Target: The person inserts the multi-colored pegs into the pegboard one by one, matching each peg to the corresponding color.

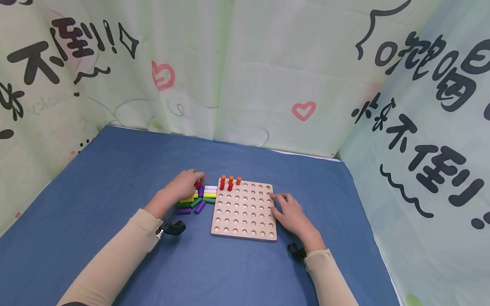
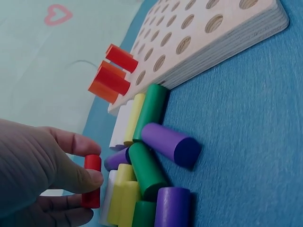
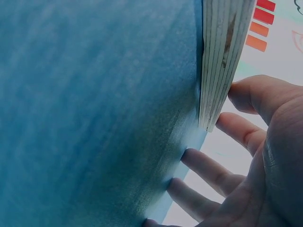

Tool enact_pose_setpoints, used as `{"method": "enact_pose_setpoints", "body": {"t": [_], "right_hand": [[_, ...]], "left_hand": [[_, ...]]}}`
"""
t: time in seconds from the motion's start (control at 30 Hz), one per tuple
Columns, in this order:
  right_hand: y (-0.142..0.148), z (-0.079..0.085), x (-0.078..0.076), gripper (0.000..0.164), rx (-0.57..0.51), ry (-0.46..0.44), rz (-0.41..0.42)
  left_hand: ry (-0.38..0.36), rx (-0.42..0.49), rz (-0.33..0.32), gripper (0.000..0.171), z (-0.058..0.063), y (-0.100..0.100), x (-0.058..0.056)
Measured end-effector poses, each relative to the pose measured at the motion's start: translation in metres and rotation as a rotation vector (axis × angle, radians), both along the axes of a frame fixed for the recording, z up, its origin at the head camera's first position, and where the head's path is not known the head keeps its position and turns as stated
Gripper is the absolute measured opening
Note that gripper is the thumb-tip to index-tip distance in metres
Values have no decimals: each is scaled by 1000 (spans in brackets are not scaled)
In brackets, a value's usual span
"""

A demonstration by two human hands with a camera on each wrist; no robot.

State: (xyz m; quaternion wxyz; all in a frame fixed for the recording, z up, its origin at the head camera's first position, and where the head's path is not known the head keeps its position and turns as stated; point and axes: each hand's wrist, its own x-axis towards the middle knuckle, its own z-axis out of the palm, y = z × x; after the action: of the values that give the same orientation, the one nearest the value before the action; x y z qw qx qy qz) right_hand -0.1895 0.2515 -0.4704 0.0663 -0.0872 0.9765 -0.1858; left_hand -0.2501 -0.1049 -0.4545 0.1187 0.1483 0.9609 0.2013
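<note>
My left hand (image 1: 183, 186) pinches a red peg (image 2: 92, 163) between thumb and fingers, above a cluster of loose pegs. To its right lies a pale wooden pegboard (image 1: 243, 239) with rows of round holes. Three orange pegs (image 1: 239, 181) stand in its far row at the left, with two red pegs (image 1: 230, 187) in front of them. My right hand (image 1: 292, 214) rests at the board's right side, its fingers loosely spread. In the right wrist view its thumb and a fingertip touch the layered board edge (image 3: 222, 61), while other fingertips meet the cloth.
Between left hand and board lie loose pegs: purple (image 2: 173, 205), green (image 2: 151, 109), yellow (image 2: 129, 201) and white ones, some touching the board's left edge. A blue cloth (image 1: 153, 170) covers the table. Printed curtains (image 1: 245, 85) hang along the back and sides.
</note>
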Motion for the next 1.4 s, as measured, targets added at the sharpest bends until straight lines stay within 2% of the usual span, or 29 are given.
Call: {"method": "enact_pose_setpoints", "body": {"t": [0.43,0.67,1.17,1.4], "right_hand": [[-1,2,0,49,-2,2,-6],[-1,3,0,50,2,2,-3],[-1,2,-1,51,6,-11,-2],[-1,1,-1,51,-2,-11,-3]], "left_hand": [[72,27,-25,27,-1,9,1],[64,87,-29,20,1,15,2],[169,208,-26,17,8,29,4],[200,301,-19,13,11,40,5]]}}
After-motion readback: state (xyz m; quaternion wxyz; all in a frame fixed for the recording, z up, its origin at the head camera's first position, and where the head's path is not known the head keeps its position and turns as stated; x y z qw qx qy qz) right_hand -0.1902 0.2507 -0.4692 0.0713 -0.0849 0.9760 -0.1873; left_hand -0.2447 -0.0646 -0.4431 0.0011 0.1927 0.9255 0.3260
